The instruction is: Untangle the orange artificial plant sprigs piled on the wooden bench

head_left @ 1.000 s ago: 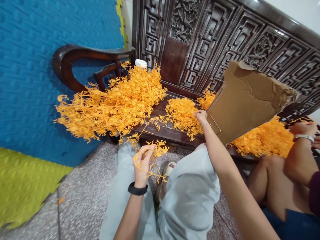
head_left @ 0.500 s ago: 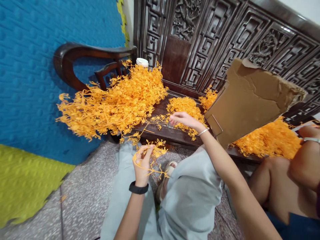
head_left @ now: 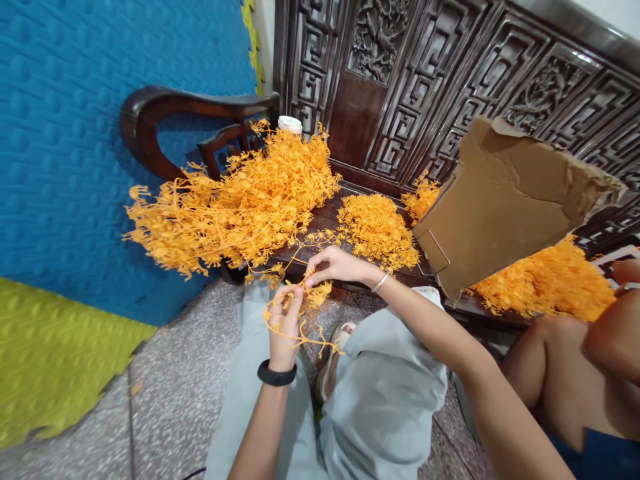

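My left hand (head_left: 284, 323), with a black band at the wrist, is closed on an orange plastic flower stem (head_left: 320, 343) whose thin branches loop below and past the fingers. My right hand (head_left: 336, 265), wearing a silver bangle, pinches at the same stem's flower end, its fingertips meeting those of the left. Just which piece sits between the right fingertips is too small to make out. Beyond the hands, a big heap of orange stems (head_left: 245, 207) lies on the dark wooden bench (head_left: 327, 217). Right of it rests a smaller pile of orange flower pieces (head_left: 377, 230).
A bent cardboard piece (head_left: 515, 200) stands on the bench, with another orange pile (head_left: 545, 283) behind its lower edge. At the right sits another person (head_left: 560, 360). A white container (head_left: 290, 125) stands behind the heap. A curved armrest (head_left: 145, 120) borders the blue mat (head_left: 60, 133).
My right hand has come from over the small pile, down and left to the stem in my left hand. My left hand has stayed nearly in place, still holding the stem.
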The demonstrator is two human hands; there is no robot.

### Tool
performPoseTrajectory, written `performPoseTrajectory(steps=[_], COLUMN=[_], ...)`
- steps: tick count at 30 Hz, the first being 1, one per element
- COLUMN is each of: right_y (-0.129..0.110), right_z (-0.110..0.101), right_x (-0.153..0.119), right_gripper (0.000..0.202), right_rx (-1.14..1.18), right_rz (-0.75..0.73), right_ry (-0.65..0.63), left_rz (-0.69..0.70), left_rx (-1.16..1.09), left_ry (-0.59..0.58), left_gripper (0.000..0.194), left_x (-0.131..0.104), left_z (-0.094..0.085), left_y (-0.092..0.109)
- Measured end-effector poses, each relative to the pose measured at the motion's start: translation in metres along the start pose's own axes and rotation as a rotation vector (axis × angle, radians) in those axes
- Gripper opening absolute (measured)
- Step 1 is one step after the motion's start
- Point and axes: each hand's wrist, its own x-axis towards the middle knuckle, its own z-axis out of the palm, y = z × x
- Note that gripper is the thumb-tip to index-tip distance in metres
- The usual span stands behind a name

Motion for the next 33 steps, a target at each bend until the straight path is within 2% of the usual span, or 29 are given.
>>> performPoseTrajectory(steps=[4,11,15,21,25,29,33], right_y=[0.000,-0.009,-0.010,-0.008,-0.009,-0.013,-0.017], right_z=[0.002,0.015,0.015,0.010,0.006,0.004,0.003], right_x=[0.001,0.001,0.000,0.002,0.002,0.003,0.003], right_gripper=[0.020,0.025,0.027,0.022,0.021,0.019,0.018], right_rx=[0.070,0.008,-0.022,0.150,0.159,0.148,0.086], right_rz=[0.006,0.008,-0.003,-0.027,-0.021,-0.032,-0.056], right_ry=[0.064,0.082,0.060,-0.016,-0.088,-0.147,-0.124], left_rz=[-0.016,-0.006,0.013,-0.031,-0.038,-0.069,-0.093], left_rx=[-0.059,-0.133,-0.114,-0.165,-0.240,-0.271,-0.287], left_ry=[-0.052,0.017,0.014,-0.033,-0.058,-0.076,-0.147], left_gripper=[0.021,0.024,0.021,0.017,0.017,0.021,0.030], left_x=[-0.001,0.000,0.000,0.002,0.003,0.002,-0.001], left_z=[0.003,0.003,0.002,0.001,0.001,-0.001,-0.003], left_y=[0.006,0.009,0.010,0.007,0.007,0.010,0.013])
